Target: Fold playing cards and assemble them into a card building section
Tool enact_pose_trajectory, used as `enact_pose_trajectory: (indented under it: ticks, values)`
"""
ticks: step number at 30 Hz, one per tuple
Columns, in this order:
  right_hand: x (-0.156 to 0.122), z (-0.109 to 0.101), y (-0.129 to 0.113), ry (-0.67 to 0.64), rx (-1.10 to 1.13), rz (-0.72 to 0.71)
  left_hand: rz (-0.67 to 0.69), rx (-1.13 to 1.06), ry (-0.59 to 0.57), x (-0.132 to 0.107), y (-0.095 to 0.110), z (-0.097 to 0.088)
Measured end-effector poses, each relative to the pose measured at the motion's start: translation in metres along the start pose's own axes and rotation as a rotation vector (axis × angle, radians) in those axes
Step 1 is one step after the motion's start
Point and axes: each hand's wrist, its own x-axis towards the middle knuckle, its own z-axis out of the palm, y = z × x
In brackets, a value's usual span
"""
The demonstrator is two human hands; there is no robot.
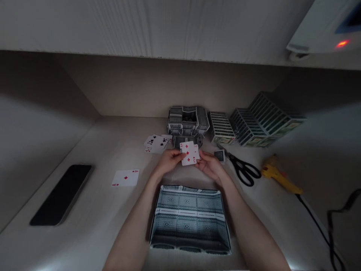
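My left hand (168, 161) pinches a three of diamonds playing card (187, 158) by its left side, face up. Partly behind it, a two of diamonds (196, 151) is held at its right edge by my right hand (209, 164). The two cards overlap between my hands. Just in front of me, between my forearms, stands an open tray-like box (187, 214) covered in blue-grey patterned card backs. Beyond the held cards is a small patterned piece (177, 141), partly hidden, before a larger card-covered structure (201, 120) with an opening.
An ace of diamonds (125, 178) and a phone (62, 195) lie at left. Several fanned cards (155, 142) rest farther back. At right are black scissors (244, 168), a yellow glue gun (280, 178) with its cord, and slatted card structures (222, 127). A shelf (180, 30) overhangs.
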Motion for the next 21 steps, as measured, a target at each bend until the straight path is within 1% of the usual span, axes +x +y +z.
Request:
enact_pose_trajectory:
  ticks: [4,8,15,18,21]
  values:
    - [-0.0019,-0.0011,-0.0038,-0.069,-0.066,0.040,-0.002,0.008,-0.042,0.0009,-0.0037,-0.0003]
    - [-0.0007,-0.0003,-0.0033,-0.067,-0.077,0.048,0.019,0.090,-0.070,0.0005,-0.0057,-0.0004]
    - [0.0018,0.0024,0.0009,0.064,-0.034,0.063,0.019,0.128,-0.091,-0.0022,-0.0019,-0.0002]
    - [0.0039,0.0021,0.0027,0.120,-0.041,0.075,0.021,0.150,-0.101,-0.0013,-0.0036,0.0001]
    - [0.0066,0.0022,0.0049,0.190,-0.075,0.052,0.021,0.170,-0.101,-0.0006,-0.0063,0.0004]
